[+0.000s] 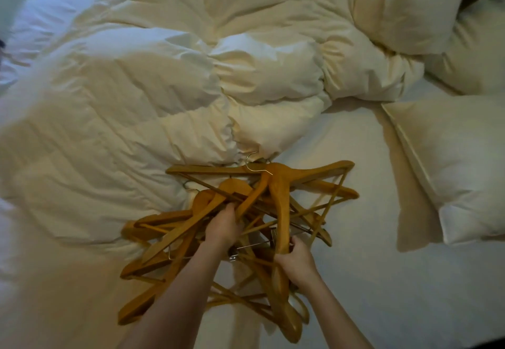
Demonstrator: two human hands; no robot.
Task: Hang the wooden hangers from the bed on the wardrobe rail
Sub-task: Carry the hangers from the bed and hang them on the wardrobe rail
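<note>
Curled around wooden arms, the fingers of the left hand [222,227] are buried in the hanger pile [191,228], while the right hand [296,262] is closed on one hanger's end [280,206]. The pile is spread on the white sheet [363,280], just below the rumpled duvet [136,89]; pillows [451,163] are seen to the pile's right.

A tangled heap of honey-coloured wooden hangers [246,228] with metal hooks lies on the bed [369,280], crisscrossed at all angles near its near edge.
</note>
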